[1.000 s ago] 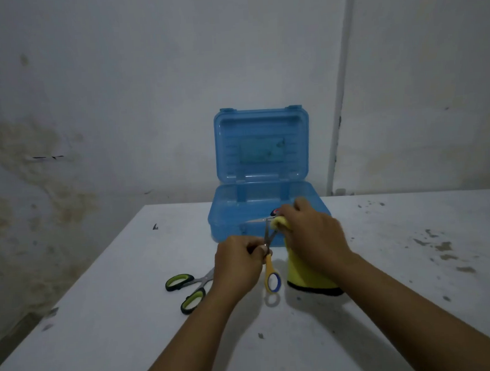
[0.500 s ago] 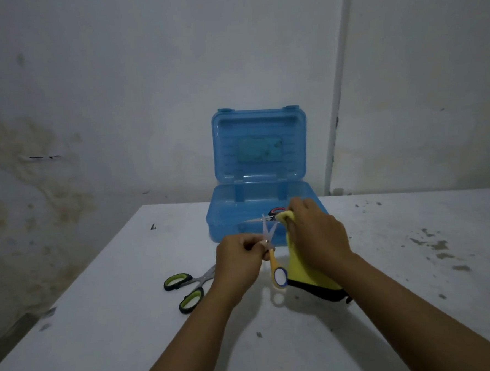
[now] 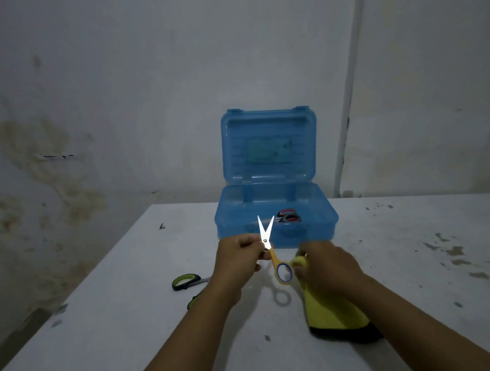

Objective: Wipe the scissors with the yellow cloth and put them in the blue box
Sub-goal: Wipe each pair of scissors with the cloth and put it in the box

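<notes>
1. Yellow-handled scissors: blades parted, upright before the blue box.
2. Left hand: fingers curled, pinching the scissors near the pivot.
3. Right hand: fingers clutching the yellow cloth, beside the handle loop.

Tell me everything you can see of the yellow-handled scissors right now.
The yellow-handled scissors are small, with shiny metal blades spread in a V, tips pointing up in front of the blue box. One yellow finger loop with a blue inner lining hangs low; the other is hidden in the left hand, which grips them near the pivot, above the table. The right hand, holding the yellow cloth, is beside the loop; contact is unclear.
</notes>
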